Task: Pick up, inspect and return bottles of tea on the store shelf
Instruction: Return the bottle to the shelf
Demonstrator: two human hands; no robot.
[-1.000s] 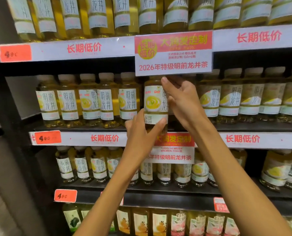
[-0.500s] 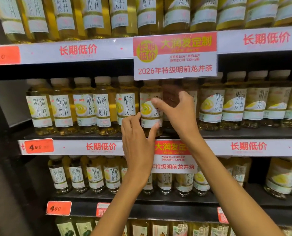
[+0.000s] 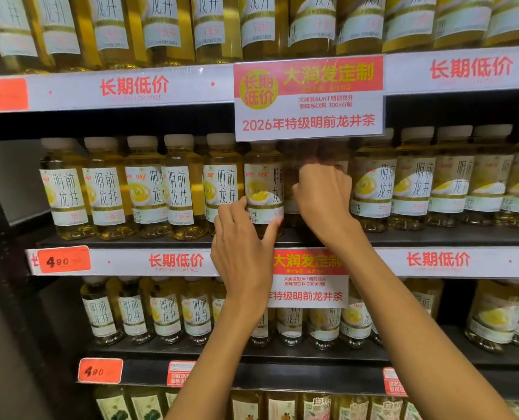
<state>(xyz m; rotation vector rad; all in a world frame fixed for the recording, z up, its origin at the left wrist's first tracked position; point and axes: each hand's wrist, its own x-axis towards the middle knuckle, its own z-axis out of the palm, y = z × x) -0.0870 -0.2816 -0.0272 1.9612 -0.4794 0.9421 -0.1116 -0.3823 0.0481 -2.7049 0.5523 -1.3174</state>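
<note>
The tea bottle (image 3: 264, 189), pale yellow with a white label, stands in the front row of the middle shelf (image 3: 161, 241). My left hand (image 3: 243, 253) grips its lower part, with the fingers on its left side and the thumb on its right. My right hand (image 3: 324, 201) reaches into the row just to the right of it, under the hanging promo sign (image 3: 309, 98). Its fingers curl inward and their tips are hidden. A blurred bottle (image 3: 291, 189) shows between that hand and the held one.
Rows of the same tea bottles fill the middle shelf on both sides (image 3: 109, 192) (image 3: 412, 183), the shelf above (image 3: 161, 22) and the shelf below (image 3: 167, 313). Orange price tags (image 3: 64, 260) sit on the white shelf strips. A second promo sign (image 3: 309, 280) hangs behind my forearms.
The bottle came down from in front of the sign onto the middle shelf. My right hand left its top and side and moved right into the row. The view shifted closer.
</note>
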